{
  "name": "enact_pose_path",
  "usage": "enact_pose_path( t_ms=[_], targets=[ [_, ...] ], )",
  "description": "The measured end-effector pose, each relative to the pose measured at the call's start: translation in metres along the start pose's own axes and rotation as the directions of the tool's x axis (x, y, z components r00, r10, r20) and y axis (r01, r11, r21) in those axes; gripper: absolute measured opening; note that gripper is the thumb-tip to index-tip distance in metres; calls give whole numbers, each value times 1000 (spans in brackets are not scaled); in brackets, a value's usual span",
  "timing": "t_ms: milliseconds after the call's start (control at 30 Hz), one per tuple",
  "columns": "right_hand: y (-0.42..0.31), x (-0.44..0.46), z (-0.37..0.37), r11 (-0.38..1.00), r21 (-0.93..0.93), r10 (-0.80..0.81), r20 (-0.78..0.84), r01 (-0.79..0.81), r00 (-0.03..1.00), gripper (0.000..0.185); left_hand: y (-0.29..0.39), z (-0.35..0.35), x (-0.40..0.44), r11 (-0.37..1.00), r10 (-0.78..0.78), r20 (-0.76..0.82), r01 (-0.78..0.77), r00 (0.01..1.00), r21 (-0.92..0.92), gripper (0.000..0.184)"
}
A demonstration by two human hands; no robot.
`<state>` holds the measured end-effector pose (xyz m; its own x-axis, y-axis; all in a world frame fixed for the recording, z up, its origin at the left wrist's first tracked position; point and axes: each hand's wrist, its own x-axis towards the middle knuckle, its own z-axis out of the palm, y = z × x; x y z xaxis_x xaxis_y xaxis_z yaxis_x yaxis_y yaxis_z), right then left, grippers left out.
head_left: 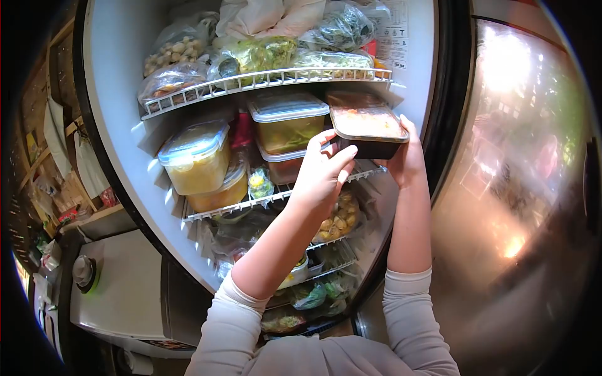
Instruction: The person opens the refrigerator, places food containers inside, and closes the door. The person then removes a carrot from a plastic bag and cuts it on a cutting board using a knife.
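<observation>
A black food container (369,123) with a clear lid and pale orange contents is at the right of the second fridge shelf, at its front edge. My right hand (406,155) grips its right side, thumb up by the lid's edge. My left hand (323,166) holds the front left corner, fingers bent at the side and thumb across the front. Left of it, a clear-lidded tub (287,119) of greenish food stands on another tub (292,164). Further left, a yellowish tub (195,156) rests on a similar one (221,191).
Bagged vegetables (260,56) fill the upper wire shelf (269,79). A small plastic bag (259,184) lies on the shelf between the tubs. Below are a bag of round yellowish items (338,218) and leafy greens (308,294). The fridge's side wall (419,81) is close on the right.
</observation>
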<state>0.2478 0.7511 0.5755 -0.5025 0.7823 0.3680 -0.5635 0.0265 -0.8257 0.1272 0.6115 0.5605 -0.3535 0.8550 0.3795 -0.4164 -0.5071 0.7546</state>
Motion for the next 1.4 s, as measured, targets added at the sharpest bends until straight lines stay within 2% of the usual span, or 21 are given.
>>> enact_pose_path(
  t_ms=[67, 233, 300, 333, 400, 467, 567, 667, 867, 1000, 1067, 1133, 1200, 1233, 1267, 1333, 1400],
  targets=[
    [4, 12, 1, 997, -29, 65, -40, -67, 997, 49, -9, -1, 8, 998, 19, -46, -22, 999, -63, 58],
    [10, 23, 4, 999, 16, 42, -63, -41, 997, 58, -15, 5, 13, 989, 60, -68, -68, 996, -130, 62],
    [14, 30, -2, 997, 82, 12, 42, -15, 999, 66, -13, 7, 15, 990, 64, -64, -71, 996, -120, 62],
    [16, 30, -4, 996, 82, 15, 44, -18, 999, 66, -15, 9, 16, 990, 65, -67, -73, 996, -120, 62],
    [22, 29, -6, 990, 142, 17, 50, -24, 999, 69, -20, 12, 20, 989, 108, -102, -118, 989, -92, 60],
    [30, 30, -14, 983, 181, -73, 177, 41, 982, 65, -28, 15, 24, 988, 146, -78, -150, 986, -48, 59],
    [38, 27, -19, 967, 238, -139, 212, 87, 967, 60, -45, 16, 29, 943, 314, 4, -312, 950, 115, 57],
    [43, 29, -26, 966, 216, -207, 310, 143, 928, 59, -59, 15, 38, 885, 448, 14, -445, 894, 136, 55],
    [39, 28, -27, 971, 221, -168, 332, 96, 928, 53, -60, 15, 40, 852, 478, 25, -470, 878, 230, 62],
    [35, 34, -16, 985, 137, -132, 211, 105, 968, 42, -57, 17, 33, 877, 442, 27, -438, 897, 197, 68],
    [34, 38, -11, 991, 96, -103, 160, 89, 982, 39, -60, 16, 28, 864, 430, -5, -410, 903, 293, 73],
    [35, 40, -3, 998, 28, -67, 86, 65, 994, 35, -64, 13, 24, 882, 404, 3, -390, 915, 266, 76],
    [37, 42, 4, 997, 25, -75, 59, 74, 995, 36, -70, 6, 23, 805, 454, 94, -453, 886, 383, 77],
    [38, 44, 6, 997, -6, -79, 1, 79, 997, 37, -67, 7, 20, 847, 388, 77, -389, 918, 362, 80],
    [39, 45, 9, 996, -38, -84, -56, 82, 995, 37, -66, 9, 20, 847, 389, 78, -389, 918, 361, 80],
    [42, 45, 11, 994, -57, -104, -112, 98, 988, 38, -64, 12, 21, 950, 288, 20, -288, 958, 120, 81],
    [48, 49, 10, 992, 5, -120, -177, 123, 977, 38, -67, 7, 32, 950, 262, 18, -261, 965, 173, 81]
  ],
)
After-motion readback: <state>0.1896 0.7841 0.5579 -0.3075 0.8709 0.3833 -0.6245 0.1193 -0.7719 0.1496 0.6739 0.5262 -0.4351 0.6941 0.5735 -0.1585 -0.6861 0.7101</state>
